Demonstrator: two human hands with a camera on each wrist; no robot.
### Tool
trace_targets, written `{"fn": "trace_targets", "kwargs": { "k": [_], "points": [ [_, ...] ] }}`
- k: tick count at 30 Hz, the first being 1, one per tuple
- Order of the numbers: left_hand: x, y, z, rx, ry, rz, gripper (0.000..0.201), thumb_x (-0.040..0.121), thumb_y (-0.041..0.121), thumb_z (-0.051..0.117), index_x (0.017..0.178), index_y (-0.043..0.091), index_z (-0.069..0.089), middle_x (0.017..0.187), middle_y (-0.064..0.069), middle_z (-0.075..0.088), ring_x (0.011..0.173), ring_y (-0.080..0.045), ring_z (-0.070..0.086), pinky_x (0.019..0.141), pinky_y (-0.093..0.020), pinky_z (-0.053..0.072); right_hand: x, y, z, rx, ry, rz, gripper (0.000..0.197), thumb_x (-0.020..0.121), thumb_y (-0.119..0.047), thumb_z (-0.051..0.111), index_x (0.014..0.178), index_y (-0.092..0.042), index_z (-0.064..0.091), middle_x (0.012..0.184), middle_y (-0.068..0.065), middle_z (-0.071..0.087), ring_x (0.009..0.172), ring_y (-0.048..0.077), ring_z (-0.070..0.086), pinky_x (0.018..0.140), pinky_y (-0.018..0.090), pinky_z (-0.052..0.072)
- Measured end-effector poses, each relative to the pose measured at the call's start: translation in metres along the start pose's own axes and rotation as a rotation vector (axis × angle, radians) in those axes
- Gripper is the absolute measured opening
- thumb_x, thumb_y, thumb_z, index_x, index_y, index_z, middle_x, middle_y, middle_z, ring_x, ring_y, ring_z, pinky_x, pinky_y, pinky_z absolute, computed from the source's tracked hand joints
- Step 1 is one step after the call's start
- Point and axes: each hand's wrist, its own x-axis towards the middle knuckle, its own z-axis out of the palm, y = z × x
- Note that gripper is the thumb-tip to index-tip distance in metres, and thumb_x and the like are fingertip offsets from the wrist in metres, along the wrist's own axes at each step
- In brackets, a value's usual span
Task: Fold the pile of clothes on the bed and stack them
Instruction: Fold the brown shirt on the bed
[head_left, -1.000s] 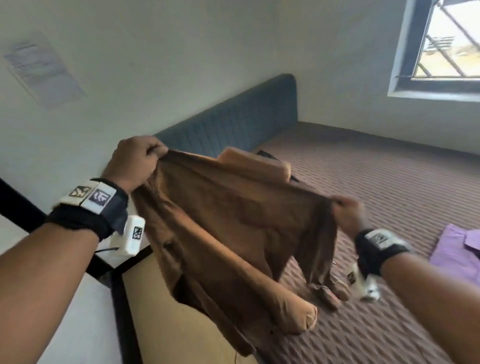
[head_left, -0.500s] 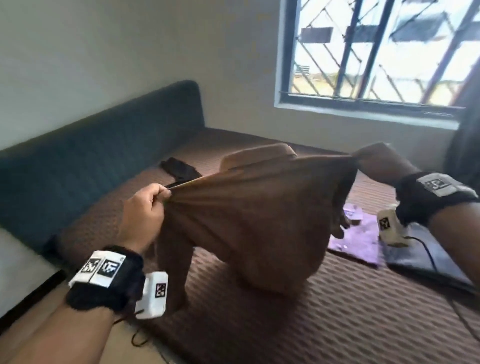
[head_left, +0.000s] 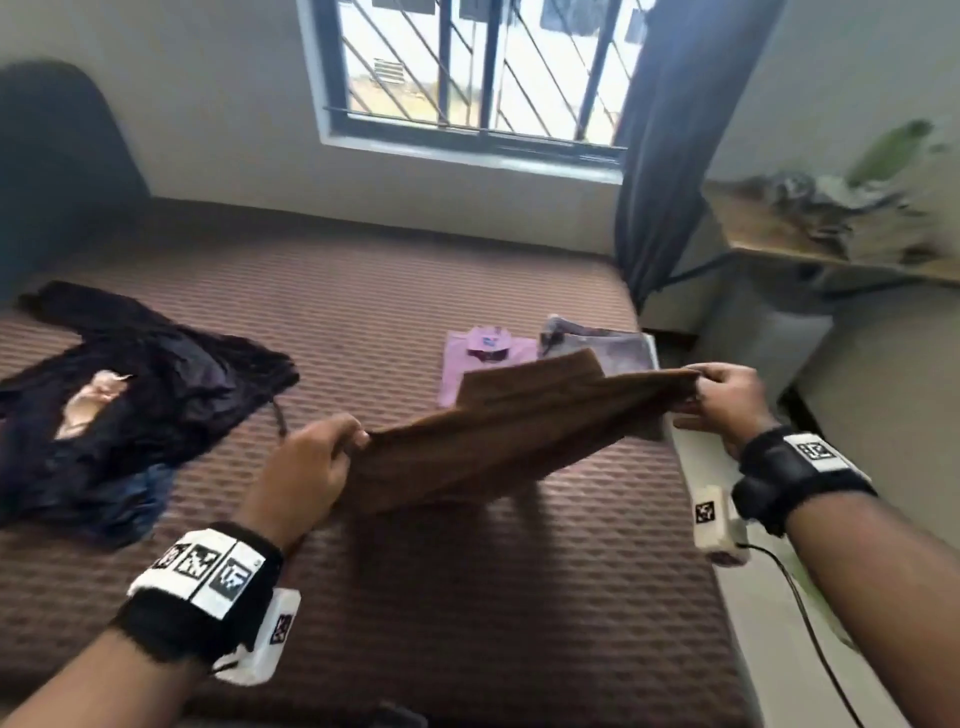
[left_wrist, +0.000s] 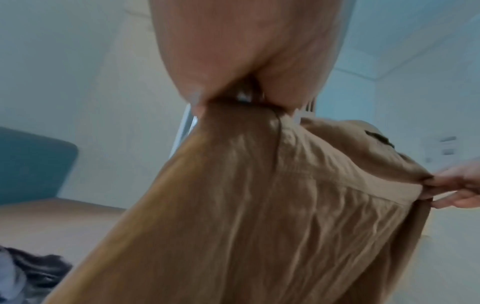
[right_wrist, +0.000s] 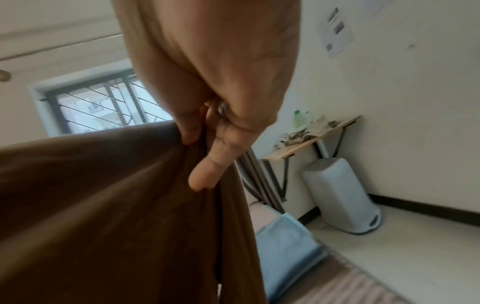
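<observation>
**Both hands stretch the brown shirt over the bed**

Left hand (head_left: 306, 467) and right hand (head_left: 730, 397) each pinch an edge of the brown shirt (head_left: 498, 431), taut above the bed (head_left: 467, 597). Dark clothes pile (head_left: 119, 395) lies left; folded pink shirt (head_left: 480, 348) behind, bare bedcover beneath.

Both my arms reach forward, well apart; my left hand (head_left: 306, 462) and right hand (head_left: 727, 402) each have fingers (right_wrist: 205, 174) curled, pinching cloth.

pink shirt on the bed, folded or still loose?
Folded. The pink shirt lies flat as a neat rectangle with its collar on top, on the bed, partly hidden behind the brown shirt that both hands hold up.
</observation>
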Motion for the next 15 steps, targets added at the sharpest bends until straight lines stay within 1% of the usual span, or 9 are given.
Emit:
{"fn": "trace_targets", "kwargs": {
  "k": [3, 6, 7, 8, 9, 10, 12, 13, 15],
  "points": [
    [-0.004, 0.057, 0.074, -0.133, -0.243, 0.060, 0.012, 0.088, 0.043, 0.046, 0.091, 0.032, 0.049, 0.073, 0.007, 0.060, 0.075, -0.018, 0.060, 0.070, -0.035, 0.045, 0.001, 0.020, -0.092, -0.112, 0.136, -0.001, 0.026, 0.097, -0.002, 0.044, 0.095, -0.013, 0.067, 0.085, 0.016, 0.066, 0.063, 0.023, 0.069, 0.045, 0.030, 0.056],
    [-0.008, 0.134, 0.139, -0.382, -0.265, 0.097, 0.017, 0.088, 0.049, 0.049, 0.092, 0.033, 0.052, 0.072, 0.012, 0.060, 0.071, -0.004, 0.056, 0.070, -0.027, 0.043, 0.012, 0.001, -0.187, -0.277, 0.277, -0.057, 0.025, 0.097, -0.005, 0.048, 0.100, -0.018, 0.069, 0.102, 0.017, 0.069, 0.086, 0.034, 0.069, 0.062, 0.050, 0.060],
    [-0.009, 0.160, 0.158, -0.476, -0.268, 0.098, 0.022, 0.085, 0.055, 0.050, 0.089, 0.033, 0.053, 0.069, 0.013, 0.058, 0.067, -0.002, 0.053, 0.067, -0.025, 0.041, 0.018, -0.014, -0.214, -0.342, 0.311, -0.081, 0.025, 0.098, -0.007, 0.048, 0.106, -0.018, 0.069, 0.108, 0.017, 0.068, 0.086, 0.034, 0.068, 0.061, 0.050, 0.060],
    [-0.009, 0.180, 0.172, -0.564, -0.285, 0.090, 0.028, 0.081, 0.059, 0.053, 0.085, 0.032, 0.053, 0.067, 0.013, 0.057, 0.065, -0.002, 0.050, 0.065, -0.025, 0.042, 0.025, -0.032, -0.231, -0.407, 0.330, -0.106, 0.026, 0.098, -0.008, 0.048, 0.112, -0.017, 0.068, 0.109, 0.014, 0.066, 0.081, 0.033, 0.066, 0.055, 0.043, 0.061],
    [-0.010, 0.201, 0.186, -0.664, -0.310, 0.080, 0.033, 0.078, 0.061, 0.060, 0.084, 0.029, 0.054, 0.068, 0.011, 0.058, 0.066, -0.004, 0.051, 0.064, -0.028, 0.045, 0.034, -0.049, -0.244, -0.493, 0.343, -0.140, 0.027, 0.099, -0.009, 0.048, 0.116, -0.016, 0.067, 0.108, 0.013, 0.066, 0.079, 0.032, 0.066, 0.051, 0.038, 0.060],
    [-0.012, 0.212, 0.196, -0.750, -0.345, 0.057, 0.037, 0.075, 0.061, 0.069, 0.085, 0.027, 0.057, 0.072, 0.005, 0.061, 0.069, -0.008, 0.054, 0.065, -0.030, 0.050, 0.044, -0.066, -0.248, -0.570, 0.340, -0.196, 0.028, 0.098, -0.011, 0.048, 0.117, -0.013, 0.068, 0.109, 0.013, 0.067, 0.085, 0.032, 0.067, 0.058, 0.040, 0.061],
    [-0.018, 0.228, 0.214, -0.888, -0.396, 0.020, 0.045, 0.070, 0.053, 0.081, 0.097, 0.020, 0.064, 0.090, -0.010, 0.069, 0.081, -0.019, 0.064, 0.077, -0.044, 0.058, 0.066, -0.089, -0.246, -0.698, 0.328, -0.300, 0.029, 0.097, -0.015, 0.050, 0.120, -0.010, 0.068, 0.119, 0.017, 0.068, 0.106, 0.035, 0.065, 0.087, 0.045, 0.056],
    [-0.021, 0.229, 0.221, -0.937, -0.405, -0.002, 0.045, 0.070, 0.045, 0.083, 0.102, 0.019, 0.066, 0.097, -0.011, 0.071, 0.089, -0.025, 0.068, 0.082, -0.049, 0.058, 0.076, -0.096, -0.238, -0.723, 0.308, -0.333, 0.030, 0.097, -0.016, 0.051, 0.122, -0.010, 0.068, 0.123, 0.018, 0.066, 0.113, 0.035, 0.063, 0.093, 0.041, 0.050],
    [-0.028, 0.227, 0.231, -0.960, -0.377, -0.039, 0.040, 0.072, 0.034, 0.081, 0.106, 0.017, 0.068, 0.102, -0.009, 0.073, 0.096, -0.028, 0.070, 0.086, -0.052, 0.057, 0.098, -0.099, -0.209, -0.718, 0.260, -0.359, 0.030, 0.097, -0.015, 0.051, 0.121, -0.010, 0.068, 0.124, 0.017, 0.066, 0.115, 0.033, 0.061, 0.091, 0.036, 0.046]
  ]
}}
